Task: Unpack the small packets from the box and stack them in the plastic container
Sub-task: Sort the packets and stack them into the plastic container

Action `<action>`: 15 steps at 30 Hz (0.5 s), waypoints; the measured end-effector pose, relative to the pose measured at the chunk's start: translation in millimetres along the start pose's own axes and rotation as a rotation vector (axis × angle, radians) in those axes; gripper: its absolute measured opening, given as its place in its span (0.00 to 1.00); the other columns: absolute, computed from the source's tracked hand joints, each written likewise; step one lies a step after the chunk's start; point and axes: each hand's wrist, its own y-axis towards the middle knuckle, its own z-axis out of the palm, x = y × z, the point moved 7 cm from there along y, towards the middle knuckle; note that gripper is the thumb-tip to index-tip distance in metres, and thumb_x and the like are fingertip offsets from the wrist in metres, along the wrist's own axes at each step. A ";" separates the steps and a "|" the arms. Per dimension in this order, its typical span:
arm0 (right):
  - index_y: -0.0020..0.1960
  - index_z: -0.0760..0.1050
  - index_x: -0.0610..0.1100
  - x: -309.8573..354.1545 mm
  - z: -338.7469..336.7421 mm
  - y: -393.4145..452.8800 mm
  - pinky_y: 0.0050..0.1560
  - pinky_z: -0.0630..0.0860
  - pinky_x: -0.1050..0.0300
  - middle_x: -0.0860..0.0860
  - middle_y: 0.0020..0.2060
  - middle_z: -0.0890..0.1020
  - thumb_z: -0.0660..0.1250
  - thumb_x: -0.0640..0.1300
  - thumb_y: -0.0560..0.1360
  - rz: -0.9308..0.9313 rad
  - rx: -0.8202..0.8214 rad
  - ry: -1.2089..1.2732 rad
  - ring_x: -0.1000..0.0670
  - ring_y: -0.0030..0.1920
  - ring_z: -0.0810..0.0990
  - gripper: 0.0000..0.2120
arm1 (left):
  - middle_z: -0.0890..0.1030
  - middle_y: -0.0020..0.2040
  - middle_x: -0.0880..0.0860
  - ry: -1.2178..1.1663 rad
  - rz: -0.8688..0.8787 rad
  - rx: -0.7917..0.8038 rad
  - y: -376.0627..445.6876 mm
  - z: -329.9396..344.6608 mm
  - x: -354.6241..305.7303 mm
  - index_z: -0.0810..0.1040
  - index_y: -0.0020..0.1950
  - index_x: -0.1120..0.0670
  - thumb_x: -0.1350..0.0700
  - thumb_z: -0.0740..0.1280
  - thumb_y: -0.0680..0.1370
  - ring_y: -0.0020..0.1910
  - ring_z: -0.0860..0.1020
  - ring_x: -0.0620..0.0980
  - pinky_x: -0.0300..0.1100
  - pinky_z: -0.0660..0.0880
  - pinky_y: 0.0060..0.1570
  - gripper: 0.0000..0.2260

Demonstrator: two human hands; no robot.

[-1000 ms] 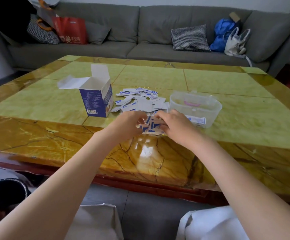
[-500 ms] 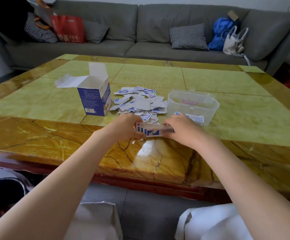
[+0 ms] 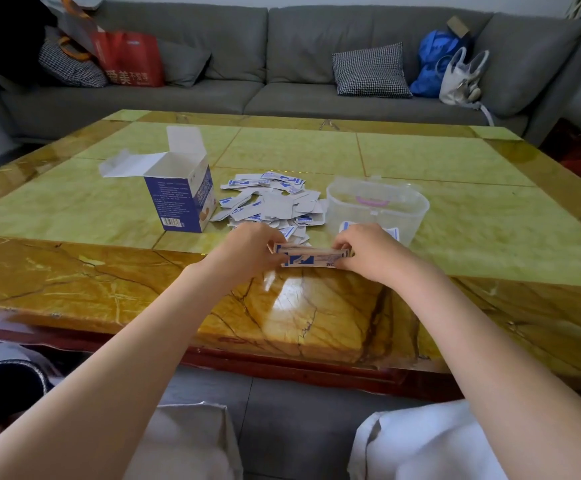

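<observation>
A squared-up stack of small white-and-blue packets [image 3: 311, 257] is held edge-on just above the table, my left hand [image 3: 247, 252] pinching its left end and my right hand [image 3: 368, 251] pinching its right end. Behind it lies a loose pile of packets [image 3: 271, 202]. The open blue-and-white box [image 3: 181, 199] stands upright to the left of the pile, flaps up. The clear plastic container [image 3: 377, 206] sits right of the pile, with a few packets visible through its near wall, partly hidden by my right hand.
The glossy yellow and green stone table [image 3: 455, 216] has a raised front edge near me. A grey sofa [image 3: 282, 64] with cushions, a red bag [image 3: 128, 58] and a blue bag [image 3: 433, 60] runs along the back. My knees show below the table edge.
The packets my hands were gathering on the table have been squared into a neat stack, now held between both hands.
</observation>
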 end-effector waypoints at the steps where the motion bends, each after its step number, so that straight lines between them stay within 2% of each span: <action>1: 0.58 0.77 0.44 1.2 0.5 -0.1 0.50 0.75 0.53 0.44 0.55 0.78 0.66 0.41 0.74 -0.003 0.004 0.009 0.45 0.51 0.77 0.12 | 0.80 0.51 0.54 0.008 -0.003 -0.012 0.4 -0.4 0.5 0.79 0.59 0.53 0.53 0.65 0.77 0.46 0.76 0.50 0.42 0.74 0.45 0.12; 5: 0.58 0.77 0.46 3.0 5.4 0.9 0.43 0.72 0.57 0.44 0.54 0.77 0.65 0.38 0.74 -0.019 0.025 0.008 0.45 0.47 0.77 0.13 | 0.80 0.51 0.54 0.039 -0.006 -0.010 3.3 2.9 -0.2 0.78 0.59 0.53 0.54 0.64 0.77 0.46 0.77 0.51 0.42 0.75 0.43 0.12; 8: 0.61 0.74 0.46 5.1 4.8 -1.6 0.46 0.75 0.55 0.43 0.53 0.76 0.64 0.38 0.75 -0.019 0.023 0.040 0.45 0.45 0.78 0.15 | 0.81 0.52 0.55 0.053 0.002 -0.031 3.2 3.5 -1.4 0.76 0.60 0.53 0.57 0.64 0.77 0.47 0.79 0.52 0.43 0.77 0.45 0.12; 11: 0.62 0.74 0.48 13.3 3.5 -4.0 0.48 0.76 0.51 0.44 0.53 0.77 0.63 0.41 0.76 -0.071 0.008 0.038 0.46 0.45 0.76 0.14 | 0.81 0.49 0.55 0.085 0.048 -0.038 1.3 4.8 -5.4 0.76 0.61 0.52 0.57 0.63 0.77 0.46 0.78 0.52 0.42 0.74 0.43 0.12; 15: 0.58 0.76 0.47 12.2 2.1 -2.3 0.40 0.70 0.58 0.44 0.50 0.77 0.63 0.40 0.77 -0.064 -0.005 -0.008 0.47 0.41 0.76 0.11 | 0.80 0.53 0.53 0.075 0.041 -0.078 0.4 -1.1 -1.3 0.77 0.61 0.52 0.58 0.63 0.78 0.50 0.78 0.52 0.43 0.75 0.50 0.13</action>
